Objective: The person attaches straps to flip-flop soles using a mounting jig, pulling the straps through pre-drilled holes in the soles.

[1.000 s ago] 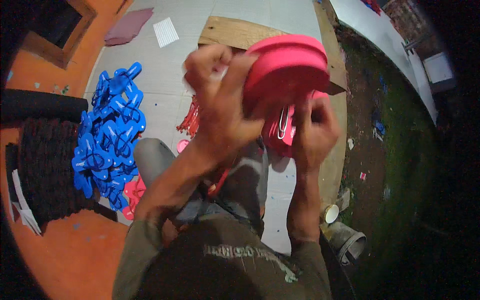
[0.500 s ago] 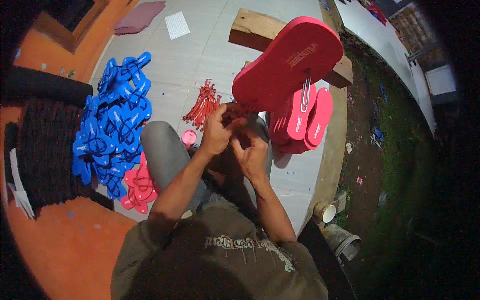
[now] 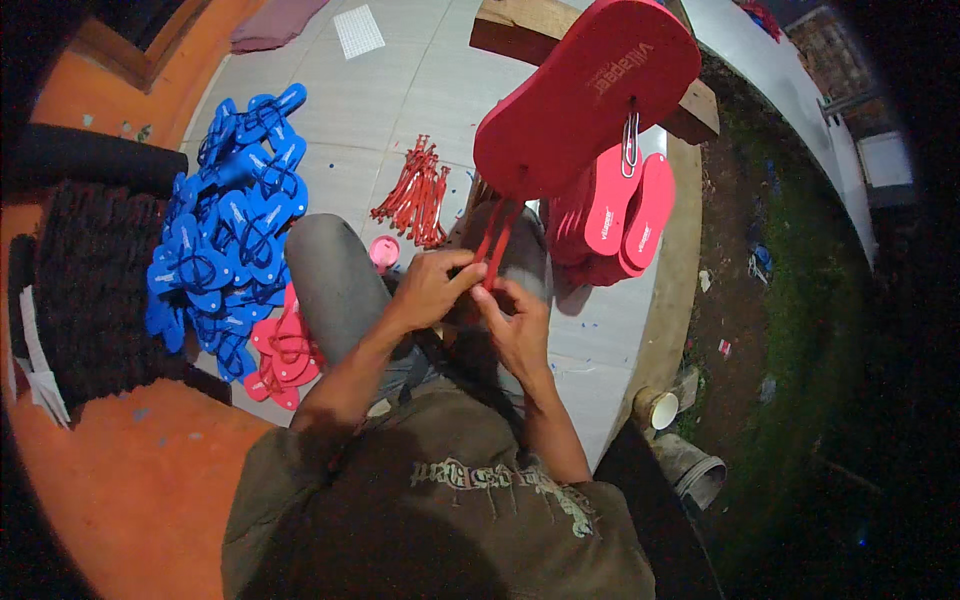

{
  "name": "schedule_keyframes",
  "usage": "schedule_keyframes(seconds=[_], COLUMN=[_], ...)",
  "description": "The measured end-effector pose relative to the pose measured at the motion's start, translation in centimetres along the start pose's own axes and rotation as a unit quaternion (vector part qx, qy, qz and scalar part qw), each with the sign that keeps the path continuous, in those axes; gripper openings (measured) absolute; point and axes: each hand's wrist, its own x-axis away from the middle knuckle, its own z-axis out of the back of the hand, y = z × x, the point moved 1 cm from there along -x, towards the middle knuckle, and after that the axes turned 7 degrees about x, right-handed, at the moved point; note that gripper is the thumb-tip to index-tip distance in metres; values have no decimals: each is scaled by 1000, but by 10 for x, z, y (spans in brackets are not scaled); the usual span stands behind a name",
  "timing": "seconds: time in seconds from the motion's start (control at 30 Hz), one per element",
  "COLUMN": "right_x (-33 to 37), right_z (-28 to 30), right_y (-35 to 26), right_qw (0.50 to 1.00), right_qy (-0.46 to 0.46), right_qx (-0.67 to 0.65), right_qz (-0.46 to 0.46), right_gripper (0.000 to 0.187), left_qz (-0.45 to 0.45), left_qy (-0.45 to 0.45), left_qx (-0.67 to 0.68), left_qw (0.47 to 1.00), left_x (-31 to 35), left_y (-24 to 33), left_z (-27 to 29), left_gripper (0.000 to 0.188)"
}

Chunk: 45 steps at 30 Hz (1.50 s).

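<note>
While my fingers were bunched close under the sole half a second ago, they now sit farther from it, and the red strap (image 3: 503, 238), barely visible then, shows as two bands between my hands and the sole's near end. My left hand (image 3: 432, 290) pinches the strap between thumb and fingers; my right hand (image 3: 520, 328) pinches it just beside, the two nearly touching. A second ago both hands were up around the sole (image 3: 585, 105), which stood nearly edge-on; now its broad face is toward me, slanting above my right knee, with the wire loop (image 3: 630, 145) at its right. My view has shifted too, so the sole's far edge and the purple cloth (image 3: 275, 22) are cut off at the top.

My fingers cover the strap's lower part, and I can't tell whether its upper ends pass into the sole or only reach its shaded edge. The sole hides the middle of the wood block (image 3: 522, 32) and part of the stacked soles (image 3: 605, 225). What props it up is hard to make out.
</note>
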Motion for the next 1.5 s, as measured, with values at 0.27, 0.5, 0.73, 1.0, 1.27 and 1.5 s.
schedule_keyframes(seconds=[0.27,0.5,0.73,1.0,1.27,1.5], right_x=[35,12,17,-18,-65,-90], right_z=[35,25,51,96,86,78], right_y=[-53,-16,-8,-42,-82,-110], right_qw=[958,990,995,912,964,959], right_qy=[5,17,-13,267,187,177], right_qx=[223,-134,-43,-282,-182,-2], right_qz=[179,43,-93,135,54,220], right_gripper=[19,29,25,18,23,20], left_qz=[-385,-364,-220,-137,-435,-457], left_qy=[88,46,52,192,289,263], left_qx=[-308,-155,152,329,-52,-72], left_qw=[866,917,962,914,851,847], left_x=[-6,-9,7,-72,-101,-114], left_y=[70,77,72,65,163,187], left_z=[-5,-14,51,65,12,13], left_gripper=[19,12,28,36,29,42])
